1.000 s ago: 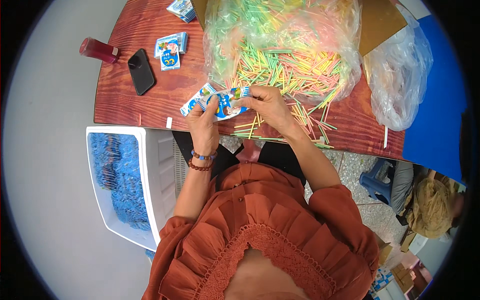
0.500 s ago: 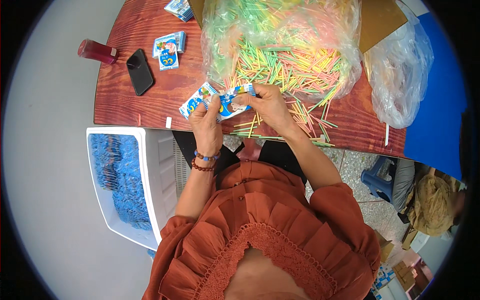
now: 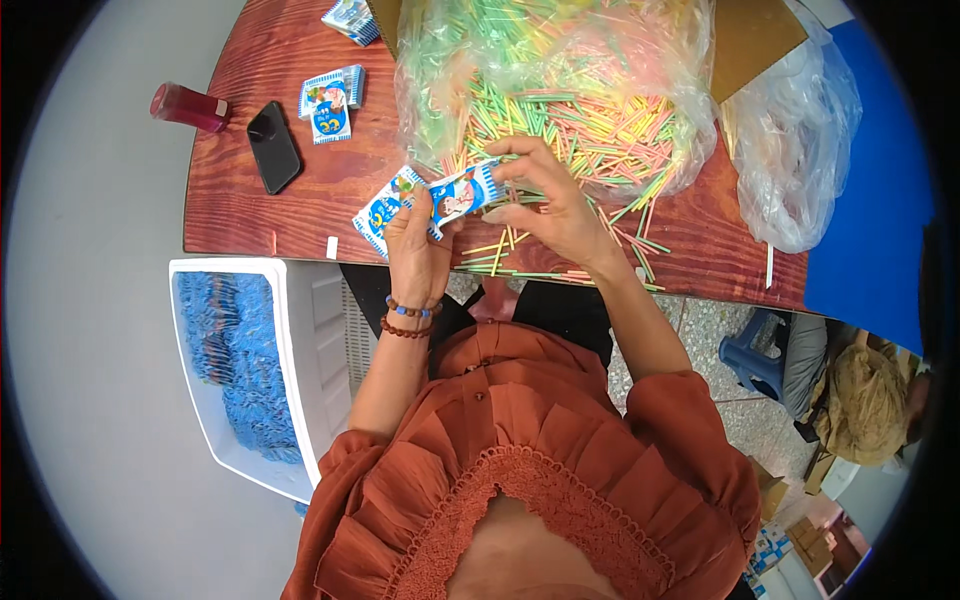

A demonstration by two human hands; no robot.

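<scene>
Near the table's front edge, my left hand (image 3: 415, 240) pinches a small blue-and-white printed packet (image 3: 462, 197) between thumb and fingers. My right hand (image 3: 555, 205) is open at the packet's right end, thumb and fingers spread around it; whether a fingertip touches it I cannot tell. A similar packet (image 3: 383, 215) shows to the left of my left hand, partly covered by it. Just beyond my hands, a clear plastic bag (image 3: 425, 120) is full of thin pink, yellow and green sticks (image 3: 560, 130).
Loose sticks (image 3: 630, 235) lie by the front edge. On the left are a black phone (image 3: 274, 147), a red bottle (image 3: 190, 106) and stacked packets (image 3: 330, 105). A white foam box (image 3: 285, 380) holding blue packets stands below left. Cardboard flap (image 3: 755, 45) and crumpled plastic bag (image 3: 795, 150) are right.
My right hand has let go of its pinch on the packet's right end, and its fingers have spread. My left hand keeps its hold, with the packet tilted slightly more upward at the right.
</scene>
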